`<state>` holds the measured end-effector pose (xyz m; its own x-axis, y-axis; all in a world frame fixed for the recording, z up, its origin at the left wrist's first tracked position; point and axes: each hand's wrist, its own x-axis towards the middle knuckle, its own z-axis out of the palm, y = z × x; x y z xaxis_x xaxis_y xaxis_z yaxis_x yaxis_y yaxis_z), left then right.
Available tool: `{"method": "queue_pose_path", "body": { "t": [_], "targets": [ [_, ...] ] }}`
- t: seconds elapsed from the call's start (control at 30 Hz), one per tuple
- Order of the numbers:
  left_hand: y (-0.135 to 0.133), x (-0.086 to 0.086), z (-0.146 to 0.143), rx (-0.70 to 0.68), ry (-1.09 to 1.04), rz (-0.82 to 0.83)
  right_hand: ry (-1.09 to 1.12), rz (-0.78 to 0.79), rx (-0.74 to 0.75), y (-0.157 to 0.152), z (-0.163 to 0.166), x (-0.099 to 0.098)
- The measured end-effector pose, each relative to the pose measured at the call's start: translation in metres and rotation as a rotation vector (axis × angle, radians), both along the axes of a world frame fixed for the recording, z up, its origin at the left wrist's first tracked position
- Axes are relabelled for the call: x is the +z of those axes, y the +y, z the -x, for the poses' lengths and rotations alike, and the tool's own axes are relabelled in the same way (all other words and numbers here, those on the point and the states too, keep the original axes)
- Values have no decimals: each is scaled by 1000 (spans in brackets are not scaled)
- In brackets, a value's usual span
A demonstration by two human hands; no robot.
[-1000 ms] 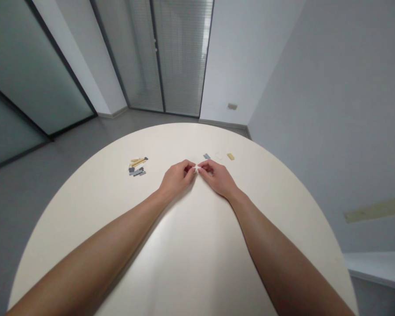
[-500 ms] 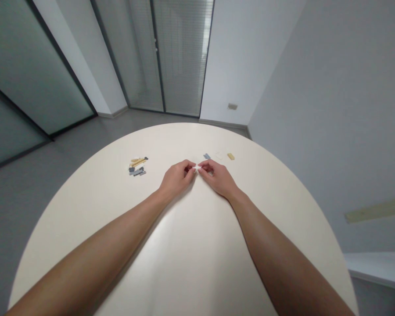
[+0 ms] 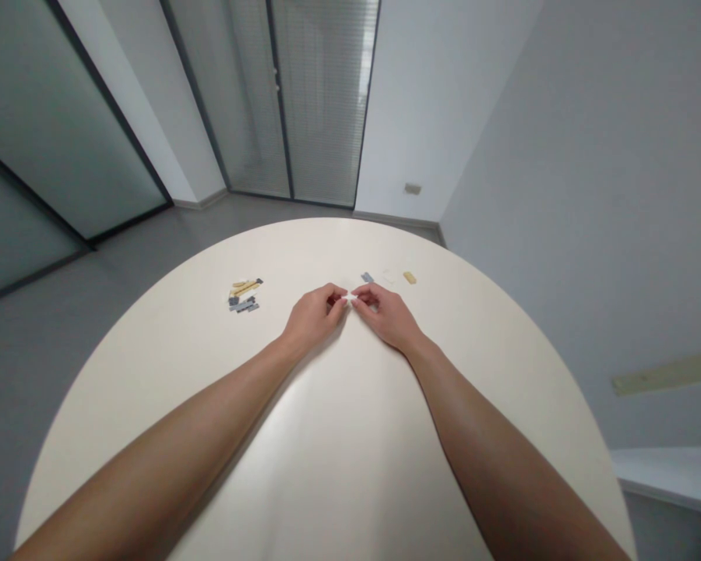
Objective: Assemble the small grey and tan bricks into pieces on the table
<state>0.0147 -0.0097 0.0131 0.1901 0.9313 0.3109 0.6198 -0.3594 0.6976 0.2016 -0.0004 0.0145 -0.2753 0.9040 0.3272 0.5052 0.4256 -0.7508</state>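
My left hand (image 3: 314, 314) and my right hand (image 3: 385, 315) meet at the fingertips over the far part of a round cream table (image 3: 350, 230). Pinched between them is a tiny white plastic brick (image 3: 344, 297), mostly hidden by my fingers. Left of my left hand lies a small heap of tan and grey plastic bricks (image 3: 244, 295). Beyond my right hand, a grey brick (image 3: 367, 277), a white flat piece (image 3: 389, 276) and a tan brick (image 3: 410, 277) lie apart in a short row.
The table's curved edge runs around the hands, with a grey floor beyond it. Frosted glass panels stand at the far left, a glazed door with blinds straight ahead, and a pale wall at the right.
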Motion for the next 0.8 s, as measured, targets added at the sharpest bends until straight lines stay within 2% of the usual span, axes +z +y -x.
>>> {"method": "queue_pose_path", "body": {
  "t": [0.8],
  "targets": [
    [0,1,-1,1,10,7,6,-8,15,1,-1,-2]
  ]
}}
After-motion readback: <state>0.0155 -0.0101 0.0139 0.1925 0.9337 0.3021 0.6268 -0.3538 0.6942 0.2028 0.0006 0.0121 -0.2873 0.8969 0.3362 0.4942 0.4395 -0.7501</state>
